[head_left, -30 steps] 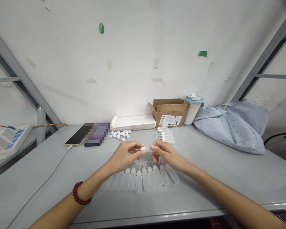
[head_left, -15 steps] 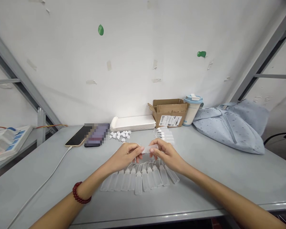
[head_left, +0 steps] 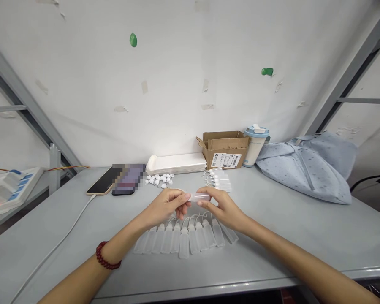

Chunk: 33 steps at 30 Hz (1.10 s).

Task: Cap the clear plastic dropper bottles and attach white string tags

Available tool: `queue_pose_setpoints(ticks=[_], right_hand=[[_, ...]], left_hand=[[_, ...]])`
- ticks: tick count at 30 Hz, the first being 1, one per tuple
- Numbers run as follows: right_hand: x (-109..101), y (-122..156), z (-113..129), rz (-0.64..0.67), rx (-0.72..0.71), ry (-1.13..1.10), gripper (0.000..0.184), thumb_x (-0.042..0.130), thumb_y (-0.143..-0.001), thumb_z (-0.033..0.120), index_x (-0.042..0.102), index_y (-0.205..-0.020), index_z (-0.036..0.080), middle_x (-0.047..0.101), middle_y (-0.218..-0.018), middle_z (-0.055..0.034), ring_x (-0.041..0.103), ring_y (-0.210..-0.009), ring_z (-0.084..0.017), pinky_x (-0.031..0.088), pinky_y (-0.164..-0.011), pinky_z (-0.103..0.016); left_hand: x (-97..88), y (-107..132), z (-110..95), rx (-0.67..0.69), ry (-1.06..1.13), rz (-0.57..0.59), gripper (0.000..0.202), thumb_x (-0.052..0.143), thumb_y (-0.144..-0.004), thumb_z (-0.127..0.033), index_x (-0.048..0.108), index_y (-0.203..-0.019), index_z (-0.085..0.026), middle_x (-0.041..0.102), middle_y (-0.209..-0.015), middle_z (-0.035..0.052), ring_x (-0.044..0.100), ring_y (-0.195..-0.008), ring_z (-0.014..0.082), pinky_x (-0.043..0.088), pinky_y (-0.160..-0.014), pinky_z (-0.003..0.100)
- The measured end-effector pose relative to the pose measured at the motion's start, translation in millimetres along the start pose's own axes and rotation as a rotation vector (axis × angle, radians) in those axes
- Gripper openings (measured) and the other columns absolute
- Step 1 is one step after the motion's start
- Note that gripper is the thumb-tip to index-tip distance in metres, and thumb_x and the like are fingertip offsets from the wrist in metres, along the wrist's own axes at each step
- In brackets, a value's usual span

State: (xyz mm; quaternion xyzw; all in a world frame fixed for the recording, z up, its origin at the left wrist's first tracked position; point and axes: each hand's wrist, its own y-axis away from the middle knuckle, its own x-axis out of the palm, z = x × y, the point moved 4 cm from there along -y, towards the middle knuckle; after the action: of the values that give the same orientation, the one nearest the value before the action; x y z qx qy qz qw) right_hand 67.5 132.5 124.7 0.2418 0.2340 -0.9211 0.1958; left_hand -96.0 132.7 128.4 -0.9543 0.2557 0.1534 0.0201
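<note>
Between my hands lies a small translucent plastic bottle (head_left: 200, 197), held level above the table. My left hand (head_left: 171, 203) pinches its left end, where the neck is hidden by the fingers. At the other end, my right hand (head_left: 221, 207) grips the bottle's base between thumb and fingers. Below my hands, a fanned row of similar translucent bottles (head_left: 184, 242) with thin white straps lies on the table. Beyond my left hand is a pile of small white caps (head_left: 160, 180). Several more capped bottles (head_left: 221, 181) lie past my right hand.
A stack of white flat pieces (head_left: 177, 162), an open cardboard box (head_left: 226, 147) and a blue-lidded cup (head_left: 255, 145) stand along the wall. Two phones (head_left: 101, 180) lie at left, one with a white cable (head_left: 58, 240). A pale blue cloth bag (head_left: 307, 169) sits at right.
My right hand's fingers have shifted right along the bottle toward its base, so more of its body shows. My left hand stays nearly in place at the other end.
</note>
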Motion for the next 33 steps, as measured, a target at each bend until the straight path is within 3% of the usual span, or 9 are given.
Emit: queue_pose_setpoints(ticks=[7, 14, 20, 26, 33], right_hand=[[-4.2, -1.0, 0.6, 0.041, 0.007, -0.01, 0.03, 0.047, -0.088, 0.043, 0.063, -0.086, 0.018, 0.064, -0.081, -0.0027, 0.055, -0.073, -0.016, 0.039, -0.065, -0.027], [-2.8, -1.3, -5.6, 0.061, 0.102, -0.096, 0.035, 0.047, -0.086, 0.047, 0.064, -0.081, 0.017, 0.06, -0.076, -0.0022, 0.051, -0.069, -0.015, 0.037, -0.063, -0.026], [-3.4, -0.6, -0.5, 0.006, 0.071, -0.117, 0.031, 0.046, -0.088, 0.044, 0.062, -0.086, 0.018, 0.057, -0.073, 0.0001, 0.048, -0.067, -0.014, 0.035, -0.062, -0.025], [-1.2, 0.9, 1.0, 0.035, 0.035, -0.086, 0.03, 0.042, -0.091, 0.043, 0.06, -0.09, 0.018, 0.056, -0.073, -0.0002, 0.048, -0.066, -0.013, 0.035, -0.062, -0.025], [3.1, 1.4, -2.9, 0.09, 0.009, 0.058, 0.039, 0.036, -0.091, 0.049, 0.055, -0.08, 0.017, 0.053, -0.069, -0.0002, 0.045, -0.061, -0.013, 0.033, -0.057, -0.025]], left_hand=[[1.3, 4.1, -7.1, 0.051, -0.143, -0.054, 0.03, 0.053, -0.082, -0.041, 0.062, -0.073, -0.014, 0.06, -0.065, 0.0012, 0.057, -0.058, 0.0115, 0.042, -0.053, 0.02], [4.0, 5.7, -10.4, 0.229, -0.358, -0.174, 0.02, 0.053, -0.083, -0.031, 0.064, -0.079, -0.016, 0.063, -0.066, 0.001, 0.058, -0.06, 0.0125, 0.044, -0.059, 0.022], [5.4, 4.2, -7.8, 0.116, -0.242, -0.082, 0.037, 0.042, -0.088, -0.043, 0.061, -0.073, -0.015, 0.063, -0.07, 0.0019, 0.058, -0.062, 0.0123, 0.044, -0.058, 0.021], [6.4, 4.4, -2.6, 0.021, -0.138, -0.071, 0.042, 0.037, -0.089, -0.048, 0.055, -0.07, -0.015, 0.051, -0.053, -0.0029, 0.053, -0.052, 0.0112, 0.042, -0.056, 0.022], [5.0, 2.8, -1.9, 0.069, -0.207, -0.058, 0.043, 0.041, -0.088, -0.046, 0.052, -0.059, -0.016, 0.05, -0.054, -0.0017, 0.052, -0.053, 0.0115, 0.041, -0.056, 0.022]])
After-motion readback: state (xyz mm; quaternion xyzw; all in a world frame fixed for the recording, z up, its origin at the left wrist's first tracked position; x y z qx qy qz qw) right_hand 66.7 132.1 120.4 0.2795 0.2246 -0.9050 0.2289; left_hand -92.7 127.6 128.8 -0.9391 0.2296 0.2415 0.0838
